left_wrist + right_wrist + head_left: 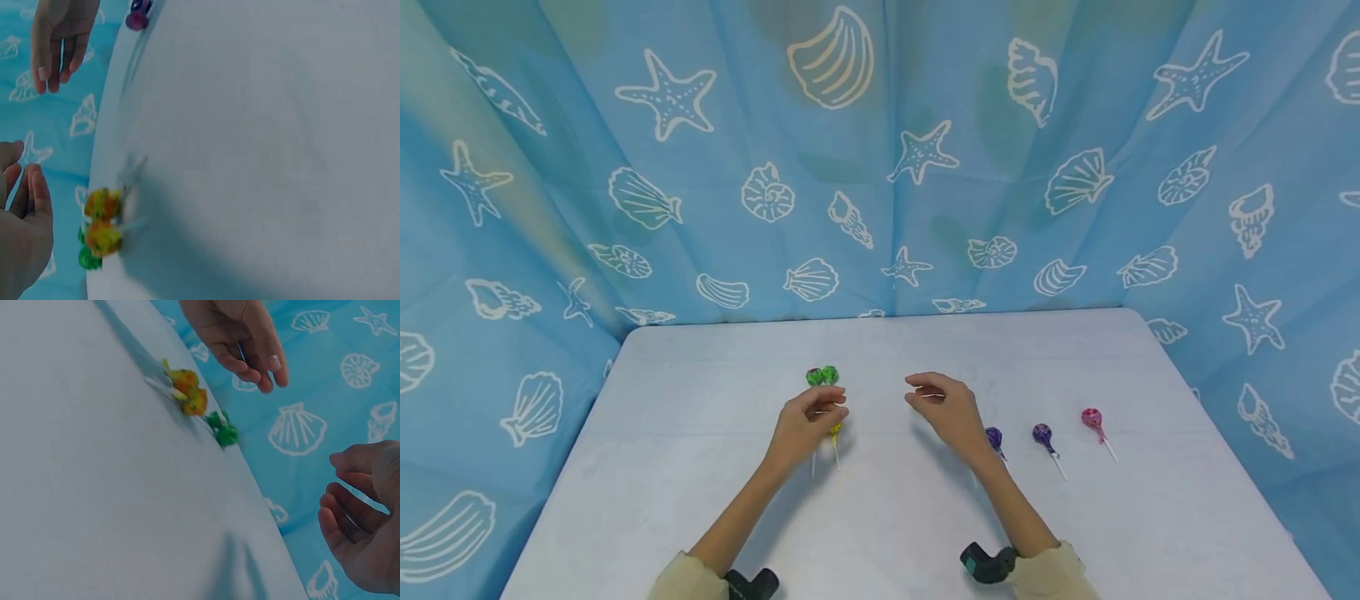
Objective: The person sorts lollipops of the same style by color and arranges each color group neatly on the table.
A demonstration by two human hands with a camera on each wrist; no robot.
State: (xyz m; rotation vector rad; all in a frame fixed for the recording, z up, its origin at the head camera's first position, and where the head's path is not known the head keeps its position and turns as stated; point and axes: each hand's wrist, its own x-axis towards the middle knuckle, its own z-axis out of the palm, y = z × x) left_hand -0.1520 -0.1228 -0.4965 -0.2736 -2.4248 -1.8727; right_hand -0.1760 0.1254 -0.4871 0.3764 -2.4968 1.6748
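My left hand (803, 427) hovers over the table's left-centre with loosely bent fingers and nothing in them. Beneath and beside it lie two green-wrapped lollipops (829, 374) and the yellow lollipops (836, 430), partly hidden by the hand in the head view. The left wrist view shows two yellow-orange lollipops (103, 237) beside the green ones (89, 257). My right hand (947, 410) hangs in the air across from the left, its fingers relaxed and holding nothing. Nearest to it is a purple lollipop (993, 438), partly covered by the forearm.
Farther right on the white table (1180, 500) lie another purple lollipop (1042, 434) and a pink lollipop (1092, 418), sticks pointing toward the front right. A blue curtain (880, 208) with shell and starfish prints hangs behind the table and along its sides.
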